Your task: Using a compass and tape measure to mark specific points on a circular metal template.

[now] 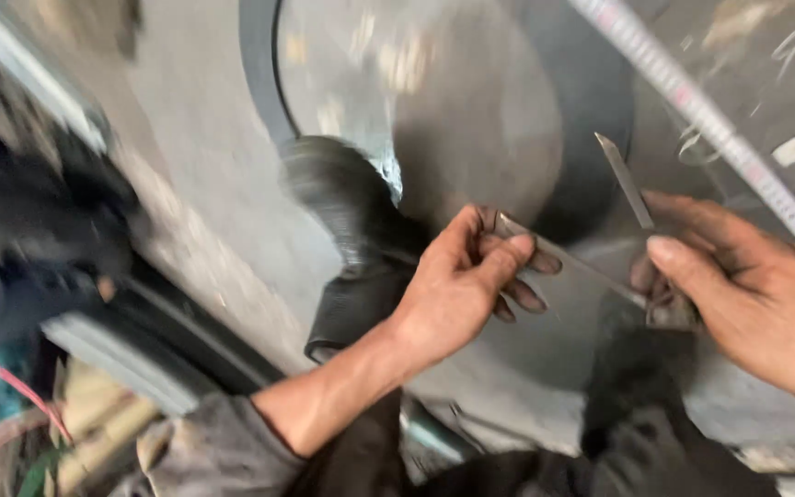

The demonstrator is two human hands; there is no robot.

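Note:
My left hand (466, 281) pinches one leg of a thin metal divider-like tool (570, 262) near that leg's tip. My right hand (747, 285) grips the same tool at its joint end, lower right. The second leg (625, 179) of the tool points up and left, ending in a sharp tip. Under both hands lies a grey metal sheet (213, 184) with a large dark curved band (255, 74) on it. A black rubbery piece (347, 207) lies just left of my left hand. The picture is blurred.
A measuring tape (710, 120) runs diagonally across the upper right of the sheet. Dark blurred shapes (29, 230) stand at the left edge. Coloured clutter (11, 414) sits at the lower left, below the sheet's edge.

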